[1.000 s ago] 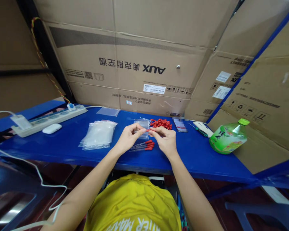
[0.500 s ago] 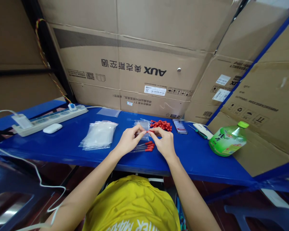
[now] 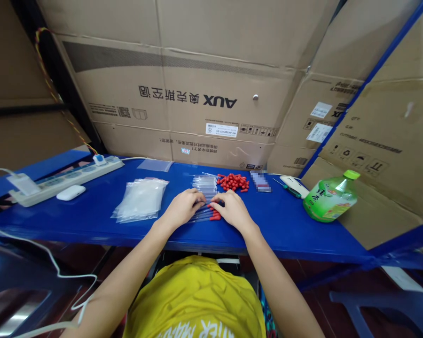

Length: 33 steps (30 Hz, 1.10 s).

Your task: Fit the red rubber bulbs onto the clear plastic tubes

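Note:
My left hand [image 3: 185, 206] is closed low over the table, thumb and forefinger pinched at the glass end of a dropper. Opposite it, my right hand [image 3: 235, 211] pinches the dropper's red bulb end. Most of this dropper is hidden by my fingers. Just below and between both hands lie several finished droppers [image 3: 215, 216] side by side, clear tubes to the left and red bulbs to the right. Beyond my fingertips is a pile of loose clear tubes [image 3: 205, 184]. Right of the tubes sits a heap of loose red rubber bulbs [image 3: 233, 181].
A stack of clear plastic bags [image 3: 141, 199] lies on the left, near a white earphone case [image 3: 70, 192] and a power strip [image 3: 70, 177]. On the right are a phone [image 3: 261, 181], a screwdriver [image 3: 292, 189] and a green drink bottle [image 3: 330, 197]. Cardboard [image 3: 197, 56] walls the back.
Both hands have come down and nearer, from above the loose tubes to the row of finished droppers, carrying the dropper with them. The camera view has shifted slightly.

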Each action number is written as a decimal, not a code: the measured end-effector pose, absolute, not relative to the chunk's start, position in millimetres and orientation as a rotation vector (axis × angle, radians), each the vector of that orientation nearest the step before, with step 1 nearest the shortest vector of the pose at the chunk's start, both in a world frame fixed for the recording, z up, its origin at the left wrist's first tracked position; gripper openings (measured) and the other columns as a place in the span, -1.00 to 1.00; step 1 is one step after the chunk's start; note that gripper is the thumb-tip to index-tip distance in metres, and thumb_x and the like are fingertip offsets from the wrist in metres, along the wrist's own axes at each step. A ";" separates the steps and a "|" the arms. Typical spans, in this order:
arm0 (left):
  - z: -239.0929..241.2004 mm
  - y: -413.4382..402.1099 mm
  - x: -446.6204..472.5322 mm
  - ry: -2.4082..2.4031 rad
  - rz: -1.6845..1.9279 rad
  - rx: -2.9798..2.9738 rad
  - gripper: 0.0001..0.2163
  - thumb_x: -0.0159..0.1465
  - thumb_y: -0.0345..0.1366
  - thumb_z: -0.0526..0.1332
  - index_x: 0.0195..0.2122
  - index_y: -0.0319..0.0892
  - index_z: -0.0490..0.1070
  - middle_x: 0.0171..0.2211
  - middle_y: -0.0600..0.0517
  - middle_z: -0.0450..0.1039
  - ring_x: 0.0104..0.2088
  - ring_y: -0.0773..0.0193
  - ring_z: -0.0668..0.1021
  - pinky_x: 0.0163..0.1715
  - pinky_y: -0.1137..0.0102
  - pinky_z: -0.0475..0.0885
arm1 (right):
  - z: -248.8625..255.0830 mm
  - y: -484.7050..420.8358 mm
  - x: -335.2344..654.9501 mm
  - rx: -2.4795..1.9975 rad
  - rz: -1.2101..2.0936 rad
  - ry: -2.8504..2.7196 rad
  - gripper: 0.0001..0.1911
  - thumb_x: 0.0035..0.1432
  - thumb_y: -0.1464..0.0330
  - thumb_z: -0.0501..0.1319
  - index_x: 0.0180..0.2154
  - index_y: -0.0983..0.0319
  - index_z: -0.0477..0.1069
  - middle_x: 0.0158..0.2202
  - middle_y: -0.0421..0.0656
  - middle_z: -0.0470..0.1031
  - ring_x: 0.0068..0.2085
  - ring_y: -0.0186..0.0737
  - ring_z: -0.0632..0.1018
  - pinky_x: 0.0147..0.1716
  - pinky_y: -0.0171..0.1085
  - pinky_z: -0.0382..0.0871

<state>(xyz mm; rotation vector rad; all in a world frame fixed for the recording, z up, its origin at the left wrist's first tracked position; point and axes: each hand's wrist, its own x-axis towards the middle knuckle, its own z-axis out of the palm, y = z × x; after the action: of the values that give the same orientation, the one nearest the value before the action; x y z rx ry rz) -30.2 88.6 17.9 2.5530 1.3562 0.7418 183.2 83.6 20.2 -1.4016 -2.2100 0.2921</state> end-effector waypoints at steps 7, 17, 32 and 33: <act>15.4 88.6 -31.9 1.462 0.701 2.583 -0.89 0.37 -0.31 0.23 -0.18 -0.11 0.56 -0.15 -0.05 0.51 -0.11 0.11 0.56 -0.14 0.31 0.43 | 19.5 87.4 188.5 -1.543 0.209 -2.139 -0.81 0.38 0.29 0.20 -0.18 0.10 0.62 -0.22 -0.12 0.64 -0.07 -0.10 0.54 -0.10 -0.26 0.32; 23.5 82.7 -26.7 1.535 0.663 2.661 -0.86 0.41 -0.40 0.12 -0.20 -0.12 0.49 -0.23 -0.04 0.53 -0.21 0.14 0.57 -0.21 0.33 0.36 | 16.2 95.9 209.2 -1.745 0.057 -1.904 -0.69 0.31 0.42 0.16 0.01 0.11 0.55 -0.14 -0.05 0.62 -0.07 -0.01 0.55 -0.15 -0.18 0.37; 22.7 84.8 -26.2 1.509 0.583 2.688 -0.88 0.40 -0.34 0.20 -0.23 -0.15 0.54 -0.18 -0.08 0.51 -0.11 0.07 0.56 -0.15 0.28 0.38 | 7.2 97.8 213.1 -1.778 0.014 -2.078 -0.57 0.32 0.48 0.10 0.15 0.18 0.49 0.06 0.03 0.56 0.06 0.10 0.45 0.01 -0.08 0.34; 22.8 84.3 -26.2 1.510 0.589 2.694 -0.88 0.41 -0.35 0.18 -0.22 -0.16 0.52 -0.17 -0.09 0.50 -0.11 0.07 0.56 -0.14 0.27 0.39 | 6.8 98.2 213.6 -1.768 0.019 -2.066 -0.59 0.32 0.48 0.10 0.13 0.18 0.50 0.05 0.03 0.57 0.06 0.10 0.45 0.01 -0.08 0.34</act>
<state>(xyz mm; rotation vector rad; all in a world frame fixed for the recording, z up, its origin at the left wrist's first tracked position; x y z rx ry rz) -26.2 84.3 22.8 2.6943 1.5096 0.5892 213.6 98.2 6.8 -1.7679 -2.0664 0.0189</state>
